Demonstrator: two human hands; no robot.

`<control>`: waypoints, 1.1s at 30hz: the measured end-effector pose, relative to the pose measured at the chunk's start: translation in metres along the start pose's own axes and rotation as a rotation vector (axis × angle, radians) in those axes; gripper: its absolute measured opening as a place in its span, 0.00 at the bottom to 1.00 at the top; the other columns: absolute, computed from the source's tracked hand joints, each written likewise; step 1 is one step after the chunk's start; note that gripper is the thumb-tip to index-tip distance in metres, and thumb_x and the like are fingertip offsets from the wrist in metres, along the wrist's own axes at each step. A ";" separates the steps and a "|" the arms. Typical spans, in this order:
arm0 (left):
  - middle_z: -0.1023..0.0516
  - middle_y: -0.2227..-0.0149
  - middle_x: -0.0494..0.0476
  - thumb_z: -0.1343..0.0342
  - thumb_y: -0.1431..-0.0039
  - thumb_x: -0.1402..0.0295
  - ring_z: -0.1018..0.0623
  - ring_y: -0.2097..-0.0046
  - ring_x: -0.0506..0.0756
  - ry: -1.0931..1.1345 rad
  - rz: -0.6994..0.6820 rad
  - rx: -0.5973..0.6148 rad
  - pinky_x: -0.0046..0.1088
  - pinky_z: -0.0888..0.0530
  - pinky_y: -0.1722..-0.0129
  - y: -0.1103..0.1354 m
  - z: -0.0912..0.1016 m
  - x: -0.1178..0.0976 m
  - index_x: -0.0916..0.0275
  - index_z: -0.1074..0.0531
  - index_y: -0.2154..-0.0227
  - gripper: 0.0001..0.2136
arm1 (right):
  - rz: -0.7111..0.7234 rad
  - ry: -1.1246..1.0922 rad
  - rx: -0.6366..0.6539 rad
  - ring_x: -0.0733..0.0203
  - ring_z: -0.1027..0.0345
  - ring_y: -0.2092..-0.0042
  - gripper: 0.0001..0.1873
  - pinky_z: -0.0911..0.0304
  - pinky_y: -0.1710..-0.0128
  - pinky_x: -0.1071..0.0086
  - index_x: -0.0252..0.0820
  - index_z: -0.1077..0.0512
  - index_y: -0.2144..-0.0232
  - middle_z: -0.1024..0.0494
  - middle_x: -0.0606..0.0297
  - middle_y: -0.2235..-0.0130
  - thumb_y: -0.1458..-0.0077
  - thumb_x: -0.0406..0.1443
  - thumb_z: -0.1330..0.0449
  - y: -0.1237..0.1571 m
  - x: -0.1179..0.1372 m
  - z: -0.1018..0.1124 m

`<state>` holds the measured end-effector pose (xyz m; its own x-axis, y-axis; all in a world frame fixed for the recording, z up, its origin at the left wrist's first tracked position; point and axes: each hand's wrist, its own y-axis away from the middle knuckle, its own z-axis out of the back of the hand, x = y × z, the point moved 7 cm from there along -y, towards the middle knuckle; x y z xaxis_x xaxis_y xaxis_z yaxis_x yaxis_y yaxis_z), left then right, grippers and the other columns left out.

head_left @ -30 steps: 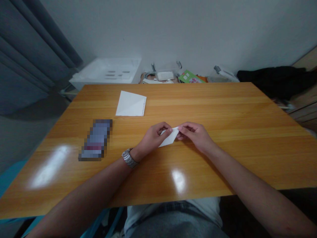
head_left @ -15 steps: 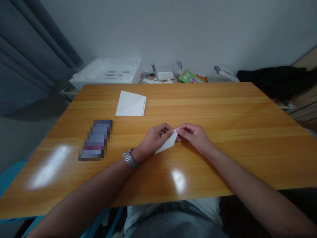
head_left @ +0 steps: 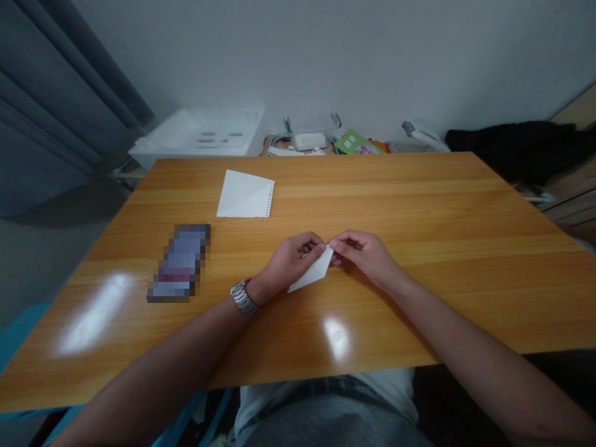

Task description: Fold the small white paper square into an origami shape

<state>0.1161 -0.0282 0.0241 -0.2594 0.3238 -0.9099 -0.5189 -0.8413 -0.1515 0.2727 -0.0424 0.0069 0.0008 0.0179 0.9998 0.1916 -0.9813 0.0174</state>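
A small folded white paper (head_left: 313, 274) sits at the middle of the wooden table (head_left: 419, 211), pinched by both of my hands. My left hand (head_left: 289, 262), with a metal watch (head_left: 243, 298) on its wrist, grips the paper's left side with curled fingers. My right hand (head_left: 364, 256) pinches the paper's upper tip with thumb and forefinger. The paper's lower point rests on the table. A second white sheet (head_left: 246, 194) with a perforated right edge lies flat farther back on the left.
A blurred rectangular object (head_left: 179, 262) lies on the table left of my hands. Behind the table stand a white plastic box (head_left: 200, 133), cables, a green packet (head_left: 354, 143) and dark cloth (head_left: 521, 149). A grey curtain (head_left: 51, 105) hangs at the left.
The folded paper has turned and narrowed between my fingers, its lower point swinging down and left. My hands have drawn slightly closer together.
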 end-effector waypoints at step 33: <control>0.19 0.64 0.55 0.46 0.31 0.59 0.22 0.64 0.51 0.002 -0.029 0.057 0.24 0.28 0.63 0.002 -0.006 -0.006 0.64 0.25 0.63 0.14 | -0.009 0.011 0.041 0.65 0.26 0.71 0.18 0.29 0.68 0.70 0.41 0.25 0.71 0.22 0.66 0.73 0.44 0.49 0.32 0.001 0.003 -0.003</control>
<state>0.1216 -0.0340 0.0268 -0.2421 0.3465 -0.9063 -0.5714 -0.8058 -0.1555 0.2697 -0.0441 0.0097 -0.0122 0.0241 0.9996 0.2314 -0.9725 0.0262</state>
